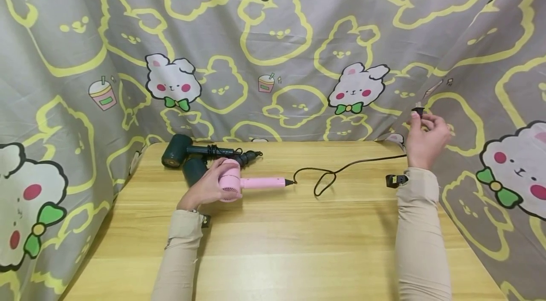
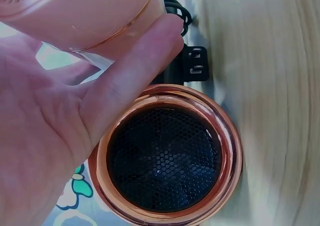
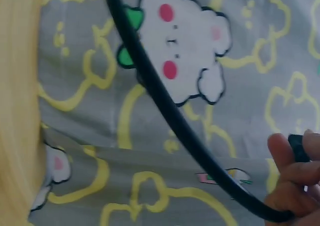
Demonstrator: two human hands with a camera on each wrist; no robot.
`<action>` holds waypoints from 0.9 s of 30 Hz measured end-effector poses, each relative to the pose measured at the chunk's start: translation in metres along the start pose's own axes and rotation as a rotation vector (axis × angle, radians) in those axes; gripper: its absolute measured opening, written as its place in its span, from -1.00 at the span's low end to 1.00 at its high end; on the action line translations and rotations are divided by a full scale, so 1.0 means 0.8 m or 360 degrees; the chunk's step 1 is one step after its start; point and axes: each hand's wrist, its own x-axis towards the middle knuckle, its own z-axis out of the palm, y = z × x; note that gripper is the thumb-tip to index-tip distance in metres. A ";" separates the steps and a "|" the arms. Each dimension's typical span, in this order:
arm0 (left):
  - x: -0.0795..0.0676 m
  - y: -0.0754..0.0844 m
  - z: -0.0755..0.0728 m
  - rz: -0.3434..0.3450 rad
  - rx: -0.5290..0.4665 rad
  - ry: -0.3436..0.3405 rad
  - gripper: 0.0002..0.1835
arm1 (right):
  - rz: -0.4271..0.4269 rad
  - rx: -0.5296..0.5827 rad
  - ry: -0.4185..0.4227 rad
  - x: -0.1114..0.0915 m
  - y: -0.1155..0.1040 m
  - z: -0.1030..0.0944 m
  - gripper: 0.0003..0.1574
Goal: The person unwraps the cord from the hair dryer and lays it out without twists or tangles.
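A pink hair dryer (image 1: 262,182) lies across the table with its handle pointing right. My left hand (image 1: 206,188) grips its round head, the thumb along the pink shell in the left wrist view. From the handle's end a black cord (image 1: 327,182) runs right in a loose loop. Raised above the table's far right corner, my right hand (image 1: 428,142) pinches the cord's black plug (image 1: 418,110), prongs upward. In the right wrist view the cord (image 3: 175,118) rises close to the camera, and the fingers (image 3: 282,153) hold the plug.
Behind the left hand lie two dark green hair dryers, one at the back (image 1: 177,150) and one nearer (image 1: 194,171). A copper-rimmed dryer opening (image 2: 165,158) faces the left wrist camera. Patterned curtain (image 1: 281,31) encloses the wooden table (image 1: 294,244).
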 end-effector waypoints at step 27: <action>-0.025 -0.018 0.003 0.0001 0.0175 -0.0199 0.01 | 0.0006 -0.0899 -0.0863 0.022 0.109 0.026 -0.67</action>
